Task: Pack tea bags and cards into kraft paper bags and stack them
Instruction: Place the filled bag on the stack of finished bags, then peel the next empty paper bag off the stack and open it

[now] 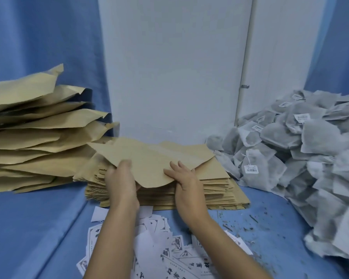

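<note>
Left hand [121,178]: fingers curl round the near edge of the top kraft bag [149,158], which is raised off the flat bag stack [216,190]. Right hand [186,186]: fingers straight, flat on the same bag. Puffed bag pile [38,137] left, tea bags [290,148] right, cards [169,248] nearest.

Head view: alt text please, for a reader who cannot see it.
Two bare hands hold the top bag partly raised off a flat stack of kraft bags: the left hand pinches its edge, the right hand lies flat on it. Puffed bags pile at left, tea bags at right, cards nearest.
</note>
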